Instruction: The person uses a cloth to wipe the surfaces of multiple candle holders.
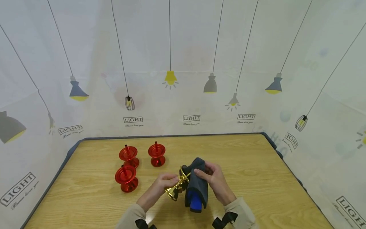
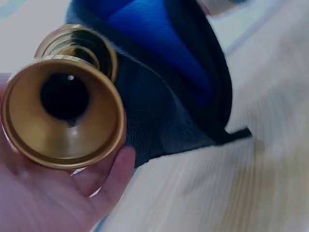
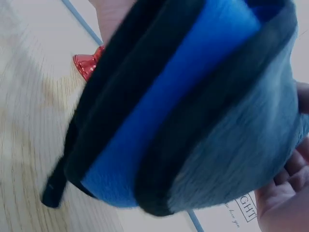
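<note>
My left hand [image 1: 158,188] grips a shiny gold candle holder [image 1: 173,191], which is tilted above the table. In the left wrist view its hollow flared base [image 2: 63,150] faces the camera. My right hand [image 1: 218,183] holds a folded cloth [image 1: 200,183], dark grey outside and bright blue inside, with dark edging. The cloth is up against the holder's dish end and covers part of it. From the right wrist view, the cloth [image 3: 231,159] hides the gold holder and most of the left hand.
Three red metal candle holders stand on the left of the wooden table [image 1: 257,178]: one at the back [image 1: 128,154], one nearer [image 1: 125,175], and one to their right [image 1: 157,152]. A white sheet [image 1: 154,41] printed with lamps surrounds the table's back and sides.
</note>
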Tool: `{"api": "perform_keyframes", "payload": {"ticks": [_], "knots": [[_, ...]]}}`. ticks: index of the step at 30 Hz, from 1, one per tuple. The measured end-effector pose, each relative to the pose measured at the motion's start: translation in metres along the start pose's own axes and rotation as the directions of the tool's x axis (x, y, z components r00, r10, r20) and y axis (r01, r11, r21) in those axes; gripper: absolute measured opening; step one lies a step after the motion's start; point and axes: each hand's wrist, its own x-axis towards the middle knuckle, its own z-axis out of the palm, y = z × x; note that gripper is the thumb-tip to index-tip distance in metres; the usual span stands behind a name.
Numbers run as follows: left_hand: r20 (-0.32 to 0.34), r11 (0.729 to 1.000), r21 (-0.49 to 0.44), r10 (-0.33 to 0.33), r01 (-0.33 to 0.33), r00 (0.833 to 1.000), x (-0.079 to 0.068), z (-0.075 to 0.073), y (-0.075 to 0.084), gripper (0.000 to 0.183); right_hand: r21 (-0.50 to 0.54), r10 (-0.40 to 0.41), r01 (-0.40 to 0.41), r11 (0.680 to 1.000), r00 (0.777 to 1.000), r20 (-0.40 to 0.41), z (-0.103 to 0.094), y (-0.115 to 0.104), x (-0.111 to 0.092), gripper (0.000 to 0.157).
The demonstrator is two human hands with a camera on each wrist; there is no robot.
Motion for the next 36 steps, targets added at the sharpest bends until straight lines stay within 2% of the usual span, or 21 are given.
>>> {"api": "perform_keyframes", "payload": {"ticks": [2,3,5,7,11,12,13,14,15,17,20,23,25,26,27,29,31,32,34,35,36], "knots": [[-0.076,0.99,0.13,0.058,-0.047,0.995,0.0,0.001,-0.002,0.036,0.006,0.019,-0.018,1.0,0.999,-0.041,0.002,0.001,0.001,0.037],[-0.121,0.975,0.21,0.102,-0.075,0.987,0.001,0.002,-0.003,0.036,0.01,0.029,-0.028,1.0,0.997,-0.067,0.004,0.001,0.002,0.037],[-0.203,0.914,0.386,0.216,-0.124,0.955,0.001,0.005,-0.006,0.036,0.019,0.047,-0.045,0.999,0.991,-0.125,0.006,0.002,0.003,0.036],[-0.229,0.813,0.556,0.35,-0.173,0.908,0.003,0.01,-0.009,0.039,0.029,0.053,-0.049,0.998,0.983,-0.178,0.009,0.002,0.004,0.036],[-0.212,0.552,0.809,0.594,-0.201,0.776,0.006,0.018,-0.014,0.047,0.033,0.051,-0.044,0.998,0.972,-0.228,0.014,0.002,0.005,0.037],[-0.21,0.509,0.839,0.626,-0.19,0.751,0.006,0.02,-0.015,0.047,0.037,0.051,-0.044,0.998,0.973,-0.227,0.015,0.002,0.006,0.037],[-0.21,0.483,0.857,0.645,-0.18,0.734,0.006,0.02,-0.015,0.046,0.041,0.052,-0.044,0.998,0.973,-0.224,0.015,0.003,0.006,0.037],[-0.214,0.48,0.86,0.649,-0.175,0.73,0.006,0.02,-0.015,0.045,0.045,0.052,-0.043,0.998,0.975,-0.218,0.016,0.003,0.006,0.036],[-0.219,0.493,0.852,0.642,-0.177,0.735,0.006,0.02,-0.014,0.044,0.048,0.052,-0.043,0.998,0.976,-0.21,0.016,0.003,0.007,0.036],[-0.232,0.555,0.812,0.593,-0.182,0.771,0.005,0.019,-0.012,0.039,0.051,0.051,-0.042,0.998,0.981,-0.189,0.014,0.004,0.008,0.035],[-0.224,0.708,0.68,0.446,-0.189,0.867,0.004,0.013,-0.008,0.03,0.05,0.046,-0.039,0.998,0.989,-0.144,0.01,0.005,0.008,0.038],[-0.147,0.864,0.477,0.261,-0.163,0.954,0.003,0.006,-0.005,0.025,0.038,0.045,-0.042,0.998,0.995,-0.086,0.006,0.005,0.008,0.04],[-0.057,0.942,0.313,0.15,-0.125,0.987,0.004,-0.001,-0.004,0.027,0.025,0.034,-0.033,0.999,0.998,-0.047,0.004,0.004,0.008,0.038],[-0.009,0.967,0.238,0.101,-0.096,0.995,0.004,-0.004,-0.004,0.028,0.016,0.026,-0.025,1.0,0.999,-0.03,0.003,0.004,0.008,0.037],[0.038,0.985,0.162,0.056,-0.062,0.998,0.004,-0.006,-0.005,0.03,0.01,0.017,-0.017,1.0,1.0,-0.013,0.003,0.004,0.007,0.036],[0.11,0.998,0.056,0.0,-0.006,0.994,0.005,-0.009,-0.005,0.034,0.005,0.0,0.0,1.0,1.0,0.012,0.002,0.003,0.007,0.035],[0.134,0.999,0.028,-0.031,0.028,0.991,0.005,-0.01,-0.006,0.039,0.006,-0.01,0.01,1.0,1.0,0.023,0.002,0.002,0.006,0.035],[0.12,0.998,0.055,-0.02,0.013,0.993,0.004,-0.009,-0.006,0.04,0.009,-0.01,0.01,1.0,1.0,0.021,0.003,0.002,0.006,0.036],[0.036,0.985,0.169,0.032,-0.038,0.999,0.003,-0.005,-0.007,0.039,0.01,-0.003,0.003,1.0,1.0,0.001,0.003,0.002,0.005,0.037],[-0.018,0.968,0.242,0.075,-0.068,0.997,0.003,-0.002,-0.007,0.036,0.009,0.003,-0.002,1.0,1.0,-0.016,0.004,0.002,0.005,0.038],[-0.071,0.935,0.338,0.144,-0.112,0.987,0.002,0.001,-0.008,0.033,0.008,0.011,-0.011,1.0,0.999,-0.039,0.005,0.002,0.005,0.039]]}}
